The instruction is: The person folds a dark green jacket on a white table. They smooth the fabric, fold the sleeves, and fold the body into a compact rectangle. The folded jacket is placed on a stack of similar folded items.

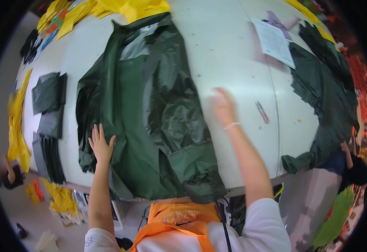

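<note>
A dark green raincoat point(131, 96) lies spread on the white table, its collar away from me and its hem at the near edge. The front gapes, and a pale grey lining patch shows below the collar. On its left side, near the sleeve, my left hand point(102, 145) rests flat with the fingers apart. My right hand point(223, 105) is over the bare table just right of the coat, smeared by motion. Whether its fingers hold anything cannot be made out. A small pair of snips point(262, 112) with a reddish handle lies to the right of that hand.
Folded dark green garments point(49, 94) form stacks at the left. More dark green pieces point(322, 92) are heaped on the right, beside a printed paper sheet point(274, 42). Yellow garments point(129, 8) lie along the far edge. Other people point(353, 168) are at both sides.
</note>
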`<state>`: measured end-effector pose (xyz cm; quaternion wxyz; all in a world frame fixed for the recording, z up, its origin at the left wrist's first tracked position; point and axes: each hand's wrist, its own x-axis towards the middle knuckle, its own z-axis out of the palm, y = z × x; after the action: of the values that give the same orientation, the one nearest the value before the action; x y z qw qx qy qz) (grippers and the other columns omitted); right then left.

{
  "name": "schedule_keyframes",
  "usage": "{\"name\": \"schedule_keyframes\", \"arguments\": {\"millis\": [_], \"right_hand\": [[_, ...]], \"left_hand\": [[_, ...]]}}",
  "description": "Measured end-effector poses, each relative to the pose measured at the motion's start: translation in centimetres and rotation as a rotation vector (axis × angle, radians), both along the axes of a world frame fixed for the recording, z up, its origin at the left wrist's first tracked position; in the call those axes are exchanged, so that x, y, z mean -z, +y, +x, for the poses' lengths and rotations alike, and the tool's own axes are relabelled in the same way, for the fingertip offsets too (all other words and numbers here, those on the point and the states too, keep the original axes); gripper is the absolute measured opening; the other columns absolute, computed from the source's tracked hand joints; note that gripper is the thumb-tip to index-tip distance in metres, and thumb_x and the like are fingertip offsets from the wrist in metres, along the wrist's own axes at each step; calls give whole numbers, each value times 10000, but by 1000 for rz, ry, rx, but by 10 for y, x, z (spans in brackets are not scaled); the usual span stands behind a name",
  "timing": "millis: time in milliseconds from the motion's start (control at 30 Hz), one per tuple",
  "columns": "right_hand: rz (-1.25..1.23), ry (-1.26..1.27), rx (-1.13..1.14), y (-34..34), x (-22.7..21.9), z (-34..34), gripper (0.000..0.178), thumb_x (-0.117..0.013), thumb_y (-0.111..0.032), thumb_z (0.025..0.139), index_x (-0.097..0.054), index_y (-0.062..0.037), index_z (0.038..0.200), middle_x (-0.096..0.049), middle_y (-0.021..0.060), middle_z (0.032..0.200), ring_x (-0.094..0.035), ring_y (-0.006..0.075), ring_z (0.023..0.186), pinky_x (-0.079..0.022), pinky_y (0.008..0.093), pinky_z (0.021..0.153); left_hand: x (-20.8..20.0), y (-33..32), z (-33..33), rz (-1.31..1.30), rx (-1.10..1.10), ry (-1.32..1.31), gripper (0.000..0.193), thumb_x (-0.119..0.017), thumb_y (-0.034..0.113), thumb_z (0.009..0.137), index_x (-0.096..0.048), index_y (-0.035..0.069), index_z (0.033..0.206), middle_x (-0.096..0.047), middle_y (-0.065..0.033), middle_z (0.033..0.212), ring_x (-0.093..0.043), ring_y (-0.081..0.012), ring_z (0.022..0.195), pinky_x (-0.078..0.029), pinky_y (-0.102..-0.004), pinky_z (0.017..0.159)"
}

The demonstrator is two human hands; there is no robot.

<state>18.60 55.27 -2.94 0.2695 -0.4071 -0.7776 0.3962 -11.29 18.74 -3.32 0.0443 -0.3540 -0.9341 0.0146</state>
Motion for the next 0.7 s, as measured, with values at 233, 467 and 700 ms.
{"name": "schedule_keyframes", "arguments": {"millis": [233,467,700], "right_hand": [[291,-756,200,48,45,199,377,-614,-120,851,-540,17,1194,-527,193,1226,-508,357,1121,-416,429,960],[-15,-404,517,34,54,231,279,-465,-49,898,-582,21,1141,-595,86,834,-593,202,640,-502,304,594],[-430,115,-72,-265,-92,11,329,-519,-53,869,-551,-32,1196,-450,-48,816,-385,16,630,-320,156,522]], "left_hand": [[-41,-104,38,-13,-274,-4,937,-728,469,719,-287,86,1452,-344,-145,1471,-308,-311,1366,-185,-552,1102],[-30,-170,-2,516,-220,18,917,-801,391,687,-344,13,1386,-408,-262,1367,-436,-361,1237,-382,-406,992],[-13,-226,42,608,-590,-770,432,-684,367,842,-639,-39,702,-614,-85,571,-566,-135,500,-459,-269,513]]}}
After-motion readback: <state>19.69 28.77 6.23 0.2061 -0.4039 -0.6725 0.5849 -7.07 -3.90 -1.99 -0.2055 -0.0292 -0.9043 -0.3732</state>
